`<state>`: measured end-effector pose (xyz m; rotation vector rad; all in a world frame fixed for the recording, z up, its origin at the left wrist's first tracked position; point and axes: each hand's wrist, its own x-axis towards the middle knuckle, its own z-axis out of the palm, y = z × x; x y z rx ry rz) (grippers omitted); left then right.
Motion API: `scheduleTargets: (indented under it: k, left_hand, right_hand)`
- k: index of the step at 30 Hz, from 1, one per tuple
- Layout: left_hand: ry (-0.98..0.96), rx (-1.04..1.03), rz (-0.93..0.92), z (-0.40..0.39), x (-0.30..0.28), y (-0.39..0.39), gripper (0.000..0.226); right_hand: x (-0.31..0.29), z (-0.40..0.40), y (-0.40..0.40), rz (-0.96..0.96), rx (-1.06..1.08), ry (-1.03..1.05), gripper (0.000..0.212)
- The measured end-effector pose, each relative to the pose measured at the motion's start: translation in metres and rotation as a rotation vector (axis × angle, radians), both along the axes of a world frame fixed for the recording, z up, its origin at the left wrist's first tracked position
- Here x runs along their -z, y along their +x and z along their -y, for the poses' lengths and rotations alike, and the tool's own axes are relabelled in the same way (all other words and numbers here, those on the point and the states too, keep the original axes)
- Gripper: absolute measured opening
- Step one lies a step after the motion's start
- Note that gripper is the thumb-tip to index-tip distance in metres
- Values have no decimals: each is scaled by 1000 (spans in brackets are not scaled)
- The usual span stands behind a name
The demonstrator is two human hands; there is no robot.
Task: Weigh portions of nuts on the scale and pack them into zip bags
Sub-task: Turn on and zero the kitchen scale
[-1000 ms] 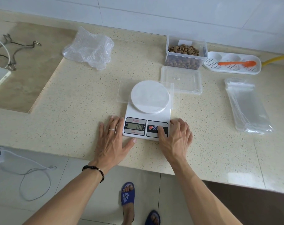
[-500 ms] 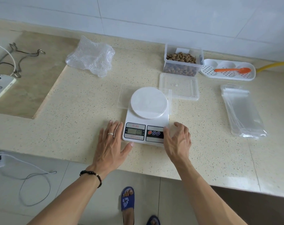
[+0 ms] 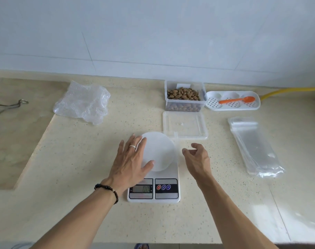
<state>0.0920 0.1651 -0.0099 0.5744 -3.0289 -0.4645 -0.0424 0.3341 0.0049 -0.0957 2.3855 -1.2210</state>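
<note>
Both hands have left the near end of the scale point(image 3: 154, 187) and come forward: the left hand point(image 3: 130, 159), flat with fingers spread, now lies over the left part of the round white platform point(image 3: 159, 150), and the right hand point(image 3: 198, 159) hovers just right of it, fingers loosely curled, holding nothing. The tub of nuts point(image 3: 184, 96) stands by the counter's back edge, straight beyond the right hand, its lid point(image 3: 185, 125) lying between tub and scale. The zip bags point(image 3: 253, 146) lie toward the counter's right edge, long axis running back to front; the orange spoon point(image 3: 237, 100) rests in a white tray point(image 3: 255, 106) beside the tub. The right hand is the nearer to all three
</note>
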Motion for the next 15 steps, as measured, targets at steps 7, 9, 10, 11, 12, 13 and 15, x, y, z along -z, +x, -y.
scheduleTargets:
  k: [7,9,10,11,12,13,15]
  left_hand:
    - [-14,97,60,15,4,-32,85]
    - [-8,115,77,17,5,-35,85]
    - [-4,122,75,17,5,-35,87]
    - [1,126,72,17,4,-36,90]
    - [8,128,65,17,2,-37,91]
    - [15,129,60,17,2,-39,88]
    - [13,136,51,14,-2,-46,83]
  right_hand:
    - [5,9,-20,-5,-16,99,29]
    - [4,6,-24,-2,-50,120,28]
    - [3,4,-26,3,-59,124,28]
    - [1,3,-27,7,-61,126,28]
    - [-2,1,-29,5,-55,128,29]
    - [-4,0,-31,-3,-43,130,30]
    - [-11,-5,-38,-29,-25,127,30]
